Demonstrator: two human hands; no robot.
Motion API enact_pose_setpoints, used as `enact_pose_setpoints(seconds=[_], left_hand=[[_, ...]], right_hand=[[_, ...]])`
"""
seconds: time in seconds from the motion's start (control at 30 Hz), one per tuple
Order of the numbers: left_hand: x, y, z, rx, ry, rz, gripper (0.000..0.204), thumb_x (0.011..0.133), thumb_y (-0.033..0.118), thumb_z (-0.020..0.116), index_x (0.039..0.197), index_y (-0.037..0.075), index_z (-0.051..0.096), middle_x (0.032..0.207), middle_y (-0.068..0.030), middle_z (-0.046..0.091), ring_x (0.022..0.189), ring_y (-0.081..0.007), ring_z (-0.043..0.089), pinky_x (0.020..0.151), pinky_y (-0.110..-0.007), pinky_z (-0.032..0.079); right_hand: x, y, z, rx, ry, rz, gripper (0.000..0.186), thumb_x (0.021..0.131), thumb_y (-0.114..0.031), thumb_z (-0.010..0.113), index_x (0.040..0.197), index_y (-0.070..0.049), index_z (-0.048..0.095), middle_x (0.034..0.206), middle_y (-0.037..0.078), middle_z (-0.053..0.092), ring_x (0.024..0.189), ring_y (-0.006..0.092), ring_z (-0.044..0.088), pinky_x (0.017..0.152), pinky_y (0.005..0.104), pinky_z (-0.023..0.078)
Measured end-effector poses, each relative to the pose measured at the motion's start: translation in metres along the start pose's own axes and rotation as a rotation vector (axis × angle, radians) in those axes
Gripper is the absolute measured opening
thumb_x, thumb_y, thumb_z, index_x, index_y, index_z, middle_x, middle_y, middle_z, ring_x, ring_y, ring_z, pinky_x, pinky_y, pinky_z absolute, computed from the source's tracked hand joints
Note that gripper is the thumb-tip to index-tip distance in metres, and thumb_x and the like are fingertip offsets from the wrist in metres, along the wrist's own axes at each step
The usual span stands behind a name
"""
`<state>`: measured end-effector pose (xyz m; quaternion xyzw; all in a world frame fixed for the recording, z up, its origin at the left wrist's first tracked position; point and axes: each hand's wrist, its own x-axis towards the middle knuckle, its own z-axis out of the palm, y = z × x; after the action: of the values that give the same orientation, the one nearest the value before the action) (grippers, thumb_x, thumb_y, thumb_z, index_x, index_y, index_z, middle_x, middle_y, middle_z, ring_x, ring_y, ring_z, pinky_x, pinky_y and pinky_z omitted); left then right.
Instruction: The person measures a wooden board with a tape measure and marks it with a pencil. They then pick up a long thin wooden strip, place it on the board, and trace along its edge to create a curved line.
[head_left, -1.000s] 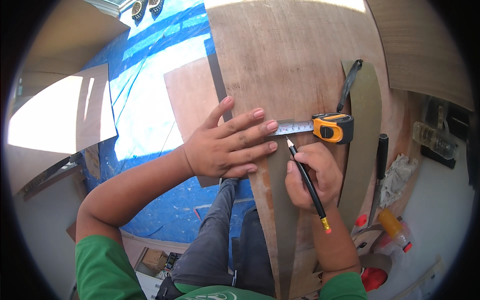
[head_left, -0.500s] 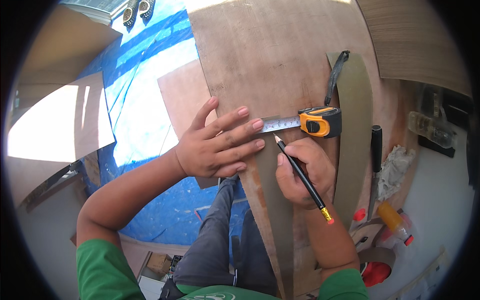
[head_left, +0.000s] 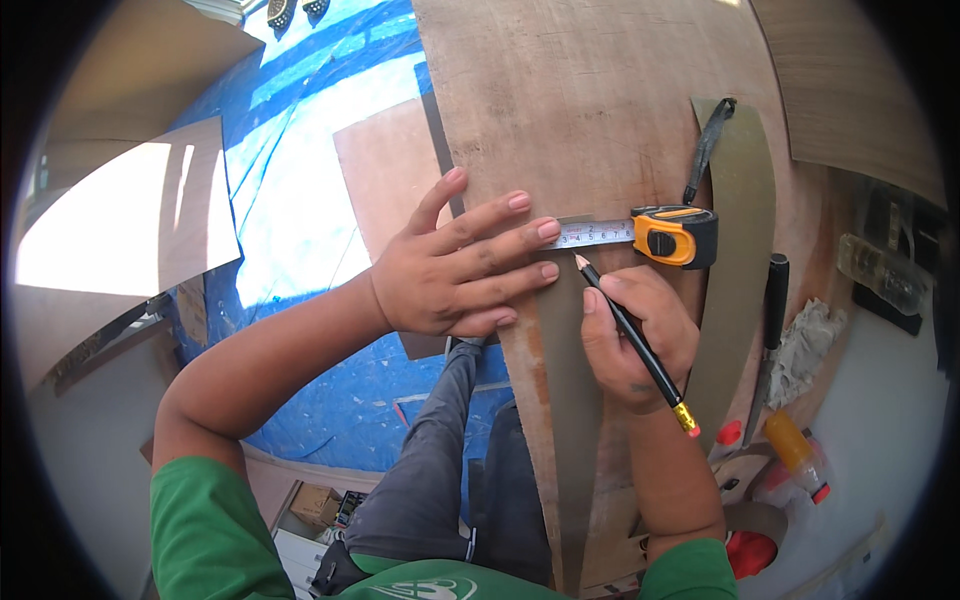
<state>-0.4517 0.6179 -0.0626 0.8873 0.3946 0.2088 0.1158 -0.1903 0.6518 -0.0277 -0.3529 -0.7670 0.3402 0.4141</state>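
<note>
My left hand lies with fingers spread over the near end of the measuring tape's extended blade and the edge of a plywood sheet. The yellow-and-black tape case sits right of it, with a dark strap. My right hand grips a black pencil with a pink eraser, its point just below the blade on a narrow olive-grey strip. A second olive strip lies to the right, beside a black-handled blade tool.
A blue sheet covers the floor at left, with loose boards and shoes. A wood panel is at top right. Crumpled grey material, a clear bottle and an orange bottle are at right.
The view has shifted slightly, left and then back right, with the scene now a little higher. Both hands keep nearly the same places on and beside the tape, the pencil point still below the blade.
</note>
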Motion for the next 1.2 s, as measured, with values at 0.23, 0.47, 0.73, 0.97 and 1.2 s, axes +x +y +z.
enact_pose_setpoints(seconds=[0.23,0.47,0.73,0.97,1.2], left_hand=[[0.0003,-0.0011,0.0014,-0.006,0.014,0.034,0.046,0.107,0.046,0.048,0.142,0.024,0.07,0.157,-0.0088,0.058,0.151,-0.0319,0.047,0.131,-0.063,0.004],[-0.0013,-0.0003,0.0031,-0.001,0.008,0.008,0.046,0.106,0.047,0.049,0.144,0.028,0.067,0.162,-0.0026,0.054,0.153,-0.0267,0.045,0.131,-0.063,0.005],[-0.002,-0.0007,0.0036,-0.004,0.006,-0.002,0.047,0.105,0.046,0.049,0.145,0.028,0.065,0.162,-0.0014,0.054,0.154,-0.0251,0.044,0.131,-0.063,0.005],[-0.0003,-0.0018,0.0022,0.006,0.008,0.029,0.047,0.106,0.046,0.049,0.143,0.025,0.07,0.158,-0.0084,0.058,0.151,-0.0318,0.048,0.13,-0.063,0.005],[-0.0006,-0.0007,0.0038,-0.011,0.028,0.004,0.046,0.105,0.045,0.049,0.143,0.026,0.067,0.161,-0.0023,0.055,0.153,-0.0259,0.045,0.131,-0.062,0.005]], right_hand=[[0.0013,-0.0016,0.0025,0.002,0.067,0.004,0.03,0.077,0.011,0.077,0.104,0.003,0.065,0.082,0.018,0.068,0.066,0.0309,0.068,0.059,0.0365,0.056],[0.0013,-0.0004,0.0022,0.028,0.043,0.002,0.031,0.078,0.012,0.077,0.105,0.004,0.065,0.083,0.018,0.068,0.066,0.0304,0.068,0.059,0.036,0.056],[0.0056,0.0008,0.0052,0.005,0.031,-0.06,0.033,0.078,0.015,0.077,0.106,0.004,0.065,0.085,0.017,0.069,0.066,0.0305,0.068,0.059,0.0361,0.055],[0.0069,0.0023,0.0064,0.002,0.03,-0.076,0.033,0.078,0.015,0.077,0.107,0.005,0.066,0.085,0.017,0.069,0.067,0.0303,0.068,0.059,0.0357,0.054],[0.0069,0.0019,0.006,-0.017,0.021,-0.072,0.03,0.079,0.015,0.077,0.106,0.005,0.066,0.085,0.018,0.069,0.068,0.0303,0.069,0.059,0.0357,0.055]])
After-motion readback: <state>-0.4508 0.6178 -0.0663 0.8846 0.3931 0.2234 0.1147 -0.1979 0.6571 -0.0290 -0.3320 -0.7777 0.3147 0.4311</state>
